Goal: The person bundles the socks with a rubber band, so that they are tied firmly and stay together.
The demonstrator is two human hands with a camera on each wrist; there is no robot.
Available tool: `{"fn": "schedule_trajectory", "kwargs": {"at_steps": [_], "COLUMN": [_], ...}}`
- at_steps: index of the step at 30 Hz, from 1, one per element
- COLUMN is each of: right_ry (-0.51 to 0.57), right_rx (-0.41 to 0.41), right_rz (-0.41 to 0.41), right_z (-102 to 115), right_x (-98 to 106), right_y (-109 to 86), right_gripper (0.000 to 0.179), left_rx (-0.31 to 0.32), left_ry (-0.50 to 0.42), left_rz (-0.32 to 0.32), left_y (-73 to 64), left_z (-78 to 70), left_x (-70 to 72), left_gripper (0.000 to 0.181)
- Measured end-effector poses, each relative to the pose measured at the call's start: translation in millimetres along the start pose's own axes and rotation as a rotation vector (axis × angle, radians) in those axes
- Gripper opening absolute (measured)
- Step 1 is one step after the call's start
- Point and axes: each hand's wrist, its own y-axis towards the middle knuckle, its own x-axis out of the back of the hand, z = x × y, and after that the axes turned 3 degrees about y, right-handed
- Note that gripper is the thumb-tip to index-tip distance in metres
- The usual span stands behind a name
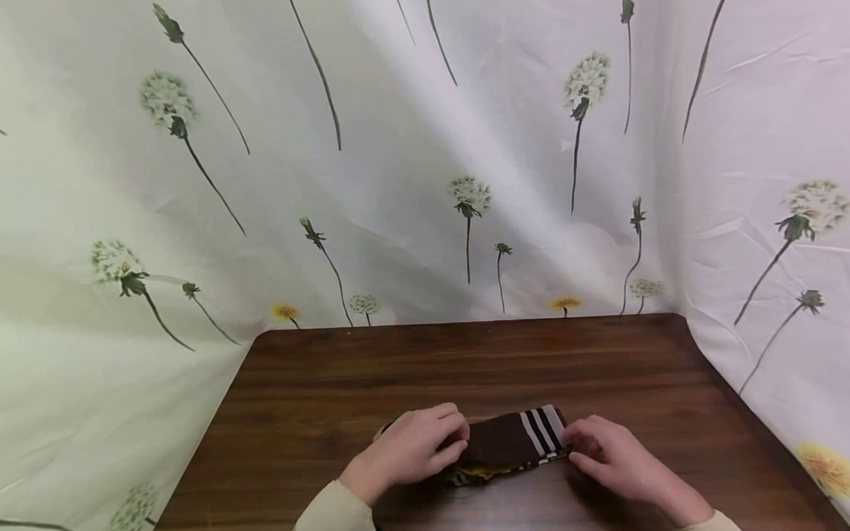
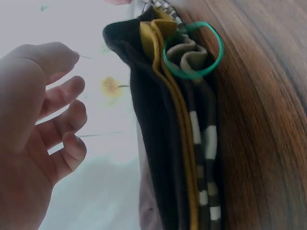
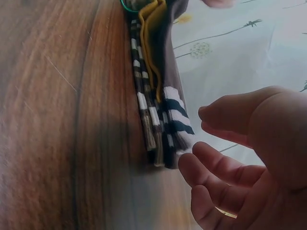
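A flat stack of folded socks lies on the table, the top one a dark brown sock (image 1: 497,439) with white and black stripes at its cuff. Beneath it, a mustard-yellow sock (image 2: 186,158) and patterned striped layers (image 2: 210,143) show along the edge. A thin green ring (image 2: 222,48) is at the stack's left end. My left hand (image 1: 419,445) hovers by that end, fingers loosely bent and holding nothing. At the striped cuff (image 3: 177,117), my right hand (image 1: 614,460) has its fingers and thumb apart; its fingertips are at the cuff, contact unclear.
The socks lie near the front of a dark wood-grain table (image 1: 470,358). White cloth (image 1: 409,219) printed with dandelions hangs behind it and along both sides. A beige sleeve (image 1: 328,523) covers the left forearm.
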Motion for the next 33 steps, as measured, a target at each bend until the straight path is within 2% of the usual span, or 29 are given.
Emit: {"fn": "schedule_trajectory", "kwargs": {"at_steps": [3, 9, 15, 21, 28, 33], "right_ry": [0.012, 0.046, 0.107, 0.111, 0.074, 0.045], "right_rx": [-0.005, 0.012, 0.029, 0.065, -0.033, -0.086], "right_rz": [0.018, 0.061, 0.139, 0.219, 0.298, 0.307], "right_z": [2.6, 11.9, 26.4, 38.0, 44.3, 49.6], "right_x": [-3.7, -14.9, -32.5, -54.1, -69.7, -77.6], "right_y": [-0.5, 4.2, 14.4, 27.4, 40.4, 43.6], "right_gripper": [0.023, 0.022, 0.019, 0.020, 0.019, 0.017], "left_rx": [0.036, 0.169, 0.250, 0.279, 0.269, 0.287], "left_ry": [0.014, -0.004, -0.024, -0.042, -0.018, -0.021], "left_rz": [0.016, 0.098, 0.126, 0.124, 0.120, 0.148], "left_y": [-1.0, -8.8, -16.8, -19.2, -17.6, -18.7], "left_z": [6.1, 21.4, 32.4, 36.8, 39.0, 38.9], "left_x": [-3.4, -10.4, -17.3, -18.9, -20.3, -24.3], "left_gripper": [0.005, 0.005, 0.004, 0.004, 0.005, 0.005]}}
